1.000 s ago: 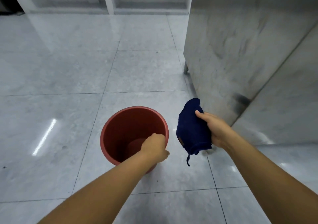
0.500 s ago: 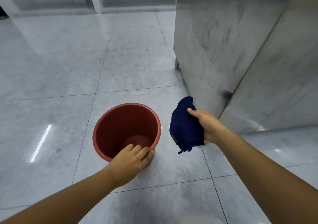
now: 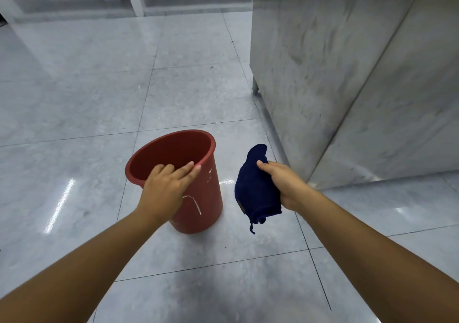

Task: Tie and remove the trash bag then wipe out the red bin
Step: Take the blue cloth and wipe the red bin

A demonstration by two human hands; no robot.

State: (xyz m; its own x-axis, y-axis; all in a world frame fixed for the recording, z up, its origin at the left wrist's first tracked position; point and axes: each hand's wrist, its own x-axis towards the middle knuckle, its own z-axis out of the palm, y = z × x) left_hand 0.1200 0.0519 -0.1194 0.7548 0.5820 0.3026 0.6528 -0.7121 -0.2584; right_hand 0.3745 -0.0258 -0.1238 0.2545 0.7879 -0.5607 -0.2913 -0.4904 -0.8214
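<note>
The bin [image 3: 204,199] stands on the tiled floor [image 3: 74,94], tipped away, so its inner bottom is out of sight. The left hand [image 3: 166,186] grips its near rim, fingers hooked inside and thumb hidden. White streaks mark the outer wall. Just beside it, the right hand [image 3: 284,182] clutches a bunched blue cloth [image 3: 253,188]. A steel cabinet [image 3: 310,61], cut off above and at right, stands close behind.

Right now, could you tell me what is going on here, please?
A person is handling a red bin on the tiled floor. Their left hand holds its near rim, fingers hooked inside, and the bin looks tipped away. Their right hand grips a dark blue cloth beside the bin, not yet inside. No bag lines the bin.
</note>
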